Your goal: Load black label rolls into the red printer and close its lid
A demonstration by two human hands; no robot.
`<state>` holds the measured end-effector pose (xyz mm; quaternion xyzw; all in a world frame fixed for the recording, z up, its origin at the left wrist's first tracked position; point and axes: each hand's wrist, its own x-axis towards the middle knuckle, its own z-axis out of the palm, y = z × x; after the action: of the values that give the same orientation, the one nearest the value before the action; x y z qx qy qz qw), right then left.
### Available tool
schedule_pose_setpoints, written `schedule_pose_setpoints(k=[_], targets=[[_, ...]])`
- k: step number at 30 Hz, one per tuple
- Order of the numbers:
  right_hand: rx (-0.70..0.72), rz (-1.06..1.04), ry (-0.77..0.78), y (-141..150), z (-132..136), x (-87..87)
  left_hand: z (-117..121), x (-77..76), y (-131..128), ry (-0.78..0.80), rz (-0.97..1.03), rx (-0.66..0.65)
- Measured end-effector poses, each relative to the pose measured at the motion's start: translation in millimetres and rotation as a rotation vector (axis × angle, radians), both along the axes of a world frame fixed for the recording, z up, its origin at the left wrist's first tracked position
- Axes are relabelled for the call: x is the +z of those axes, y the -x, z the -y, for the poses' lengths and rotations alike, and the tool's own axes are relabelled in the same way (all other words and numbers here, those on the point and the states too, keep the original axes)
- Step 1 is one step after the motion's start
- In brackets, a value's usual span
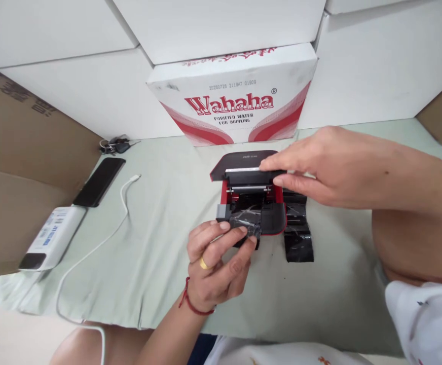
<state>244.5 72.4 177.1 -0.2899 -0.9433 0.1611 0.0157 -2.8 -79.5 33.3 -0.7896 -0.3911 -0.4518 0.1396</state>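
Note:
A small red-and-black device [275, 217] sits on the green cloth with its lid tilted up. Under the raised lid [244, 161] a thin metal roller [249, 189] is visible. My right hand [320, 170] holds the lid's right edge between thumb and fingers. Crinkled, shiny black film [247, 212] runs across the device's opening and over its front. My left hand [221, 258] pinches this film at the front edge, beside a grey block on the device's left corner. More black film [299, 243] lies folded on the cloth to the right.
A white-and-red water carton [232, 106] stands right behind the device, against stacked white boxes [213, 25]. On the left lie a phone [100, 181], a white power bank [53, 238], keys [116, 145] and a white cable [91, 248]. Brown cardboard [27, 177] walls the left side.

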Motion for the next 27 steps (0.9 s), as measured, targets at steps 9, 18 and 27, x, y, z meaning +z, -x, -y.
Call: schedule_pose_setpoints(k=[9,18,27], targets=[[0.121,0.346,-0.141,29,20,-3.7,-10,-7.7,2,0.056,0.161,-0.079],[0.151,0.449,-0.065,43,30,4.3,-38,-11.9,5,0.433,0.708,-0.063],[0.092,0.323,-0.059,32,14,4.4,-54,-19.3,7,0.474,1.019,-0.205]])
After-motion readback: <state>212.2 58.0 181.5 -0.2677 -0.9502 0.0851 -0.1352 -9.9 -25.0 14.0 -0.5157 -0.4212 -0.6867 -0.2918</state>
